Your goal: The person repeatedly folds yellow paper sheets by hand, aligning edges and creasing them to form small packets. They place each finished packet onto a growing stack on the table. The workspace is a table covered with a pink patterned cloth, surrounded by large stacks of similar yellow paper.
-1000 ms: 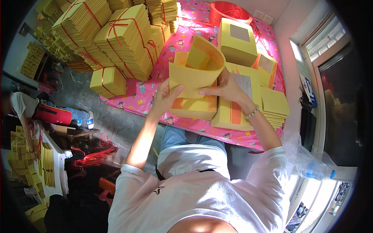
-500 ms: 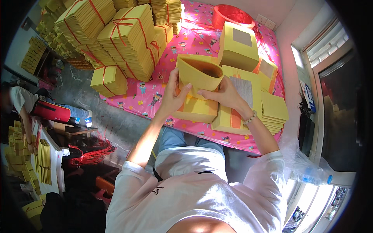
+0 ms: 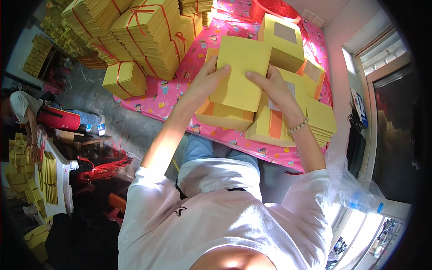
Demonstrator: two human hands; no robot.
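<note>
A yellow paper pouch is between my two hands, its broad plain face turned up toward me. My left hand grips its left edge, thumb on the face and fingers behind. On the opposite edge my right hand, below a beaded bracelet, holds it the same way. Whether its mouth is open cannot be seen. Just beneath lies a yellow stack with an orange band, partly covered by the pouch. Close to my right hand are a stack with a grey patch and a fanned pile.
Pink patterned cloth covers the table. Tall yellow bundles tied with red ribbon stand at the left. Another block and a red basin are at the back right. At far left a co-worker handles yellow pieces beside red strips.
The pouch, seen before with its mouth gaping toward me, is now tilted with its flat face showing. Both hands have risen slightly along its sides.
</note>
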